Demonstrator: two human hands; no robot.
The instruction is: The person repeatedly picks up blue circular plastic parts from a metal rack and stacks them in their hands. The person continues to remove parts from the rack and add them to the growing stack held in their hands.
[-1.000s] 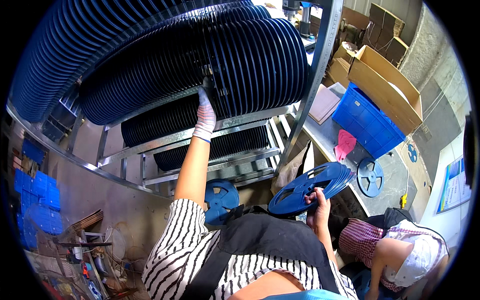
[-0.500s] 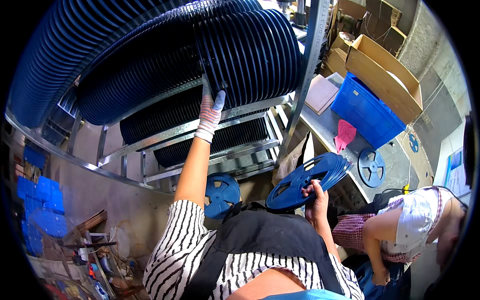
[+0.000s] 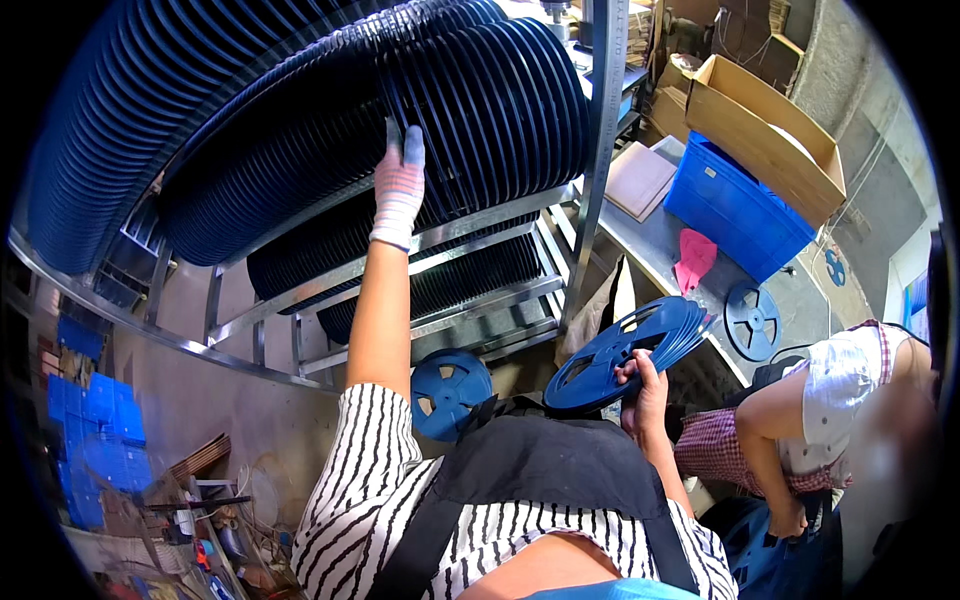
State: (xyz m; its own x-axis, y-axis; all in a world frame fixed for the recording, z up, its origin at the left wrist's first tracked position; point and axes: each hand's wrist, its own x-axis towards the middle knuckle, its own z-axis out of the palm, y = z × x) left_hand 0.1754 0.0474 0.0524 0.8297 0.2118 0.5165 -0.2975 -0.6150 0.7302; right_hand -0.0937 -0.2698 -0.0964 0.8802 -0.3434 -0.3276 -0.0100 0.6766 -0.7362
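Observation:
My left hand point(image 3: 400, 182), in a striped knit glove, reaches up to a long row of dark blue plastic reels point(image 3: 500, 110) on a metal rack. Its thumb and one finger are stretched apart against the reel rims; the other fingers are hidden. My bare right hand point(image 3: 645, 392) grips a stack of blue reel discs point(image 3: 625, 345) with cut-out windows, held tilted in front of my apron. Below the rack, another blue reel point(image 3: 450, 394) shows beside my apron.
The metal rack point(image 3: 600, 130) carries more reel rows. To the right, a table point(image 3: 640, 240) bears a blue crate point(image 3: 735, 205), a long cardboard box point(image 3: 765, 135), a pink cloth point(image 3: 694, 260) and a reel point(image 3: 752, 322). A co-worker point(image 3: 800, 440) bends close at the right, a hand on blue reels.
My left hand has shifted left and up along the reel row. The stack in my right hand has moved slightly right. The co-worker's hand has moved a little to the right.

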